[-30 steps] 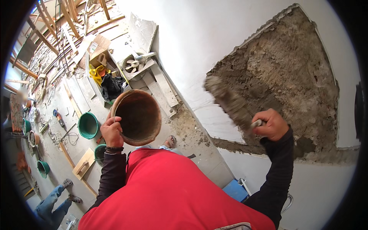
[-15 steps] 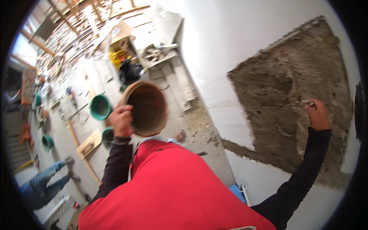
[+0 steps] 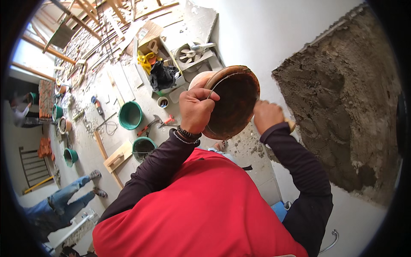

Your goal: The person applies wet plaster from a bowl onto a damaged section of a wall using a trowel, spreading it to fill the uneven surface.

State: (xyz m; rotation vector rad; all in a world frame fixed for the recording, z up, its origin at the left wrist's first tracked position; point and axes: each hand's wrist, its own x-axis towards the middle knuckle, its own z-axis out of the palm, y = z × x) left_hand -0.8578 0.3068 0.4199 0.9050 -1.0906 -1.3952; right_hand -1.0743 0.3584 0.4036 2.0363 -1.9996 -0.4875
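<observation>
Nearest the camera is the person's red vest (image 3: 192,210) over dark long sleeves, both forearms rising from it toward the rust-brown mortar pan (image 3: 233,103), the landmark here. The pan is held up at chest height, tilted so that its dark, smeared inside faces the camera. The left hand (image 3: 195,109) is at the pan's left rim, its grip clenched on that rim with the fingers curled over the edge and a beaded band at the wrist. The right hand (image 3: 267,115) is just right of the pan, touching its lower right edge; its grip is closed around a pale tool handle (image 3: 291,124), only the end of which shows past the fist, and the rest of the tool is hidden.

Right of the pan, a white wall (image 3: 274,30) carries a large patch of rough grey-brown mortar (image 3: 346,98), wet-looking and uneven.

Below and left of the pan, on the dusty floor (image 3: 98,150), a green bucket (image 3: 130,115) stands with a second dark bucket (image 3: 143,147) nearer the vest, a wooden float (image 3: 119,156) beside it, and a hammer-like tool with a red grip (image 3: 156,124) between them and the pan. Further left of the pan lie the blue-trousered legs (image 3: 64,201) of another person. Above the pan's left side sit a fan (image 3: 188,55) and a cardboard box (image 3: 150,47) with yellow and black things; beyond them, stacked timber (image 3: 85,21).
</observation>
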